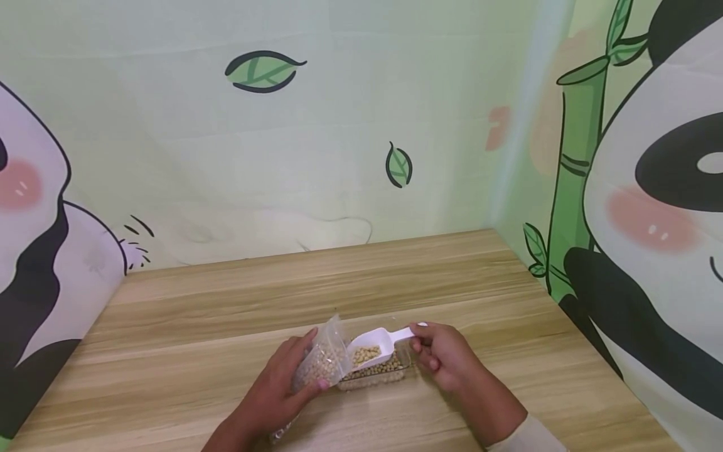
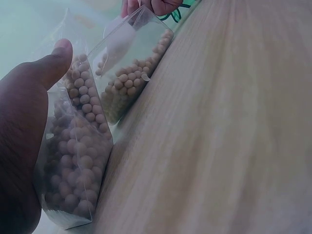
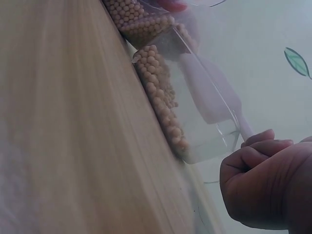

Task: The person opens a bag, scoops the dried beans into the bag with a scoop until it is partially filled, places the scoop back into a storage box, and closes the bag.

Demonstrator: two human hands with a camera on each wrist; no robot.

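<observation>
A clear plastic bag (image 1: 323,361) partly filled with round beige beans is gripped by my left hand (image 1: 280,384), thumb on the near side and fingers behind it. My right hand (image 1: 450,356) pinches the handle of a white scoop (image 1: 386,339), which carries a small heap of beans. The scoop's front edge is at the bag's mouth. Under the scoop, a clear rectangular box (image 1: 373,380) stands on the table with a layer of beans inside. In the left wrist view, beans fill the bag's lower part (image 2: 73,170), and the box (image 2: 109,117) stands just beyond it.
The wooden table (image 1: 226,314) stretches around the box and bag. Behind it hangs a pale green backdrop (image 1: 339,125) printed with leaves and pandas, which continues along the right side.
</observation>
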